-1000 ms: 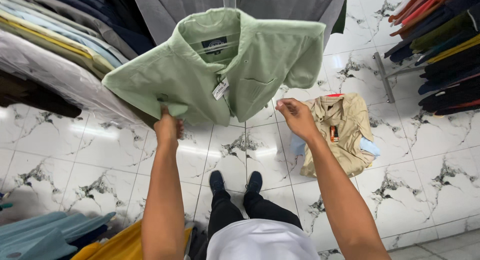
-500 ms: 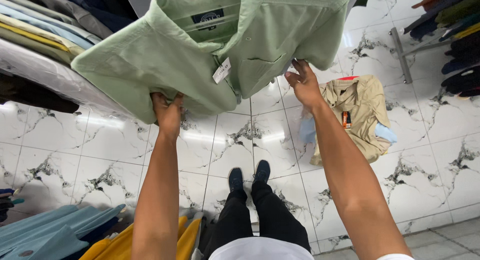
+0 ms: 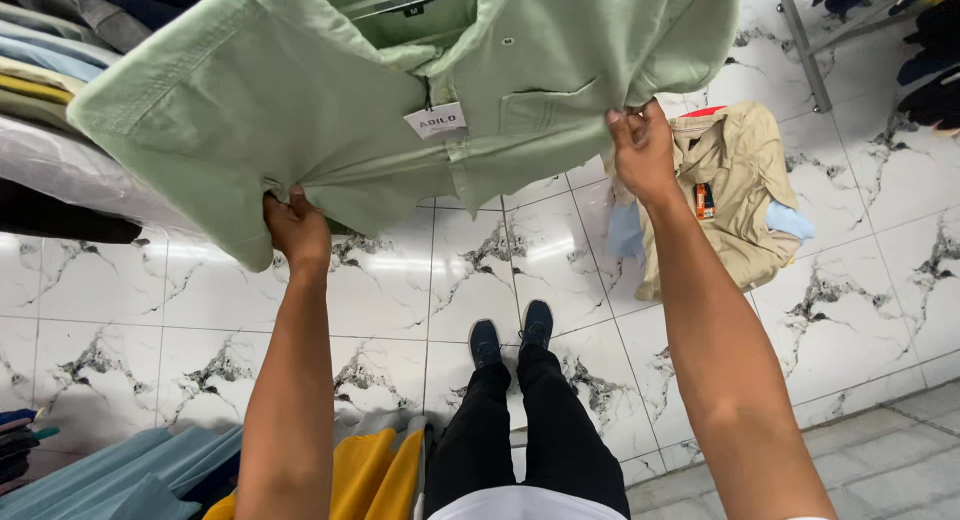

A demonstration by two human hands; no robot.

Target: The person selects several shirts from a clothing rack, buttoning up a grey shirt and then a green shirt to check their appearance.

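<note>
- Overhead, pale green button-up cotton shirt (image 3: 330,90) on a hanger is held up; left hand (image 3: 296,225) grips its lower hem, right hand (image 3: 643,150) pinches its side edge.
- White paper tag (image 3: 435,120) hangs at the placket.
- Below: white marbled tile floor (image 3: 150,320), open around the black shoes (image 3: 510,332).
- Crumpled beige shirt (image 3: 725,185) lies just right of the right hand.
- Folded shirts (image 3: 40,75) stacked at left.

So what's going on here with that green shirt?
A person stands on a marbled tile floor holding a light green shirt up by its lower edge. The left hand grips one side, the right hand the other. A tag hangs at the front. A tan shirt lies on the floor, and folded shirts are stacked at the left.
</note>
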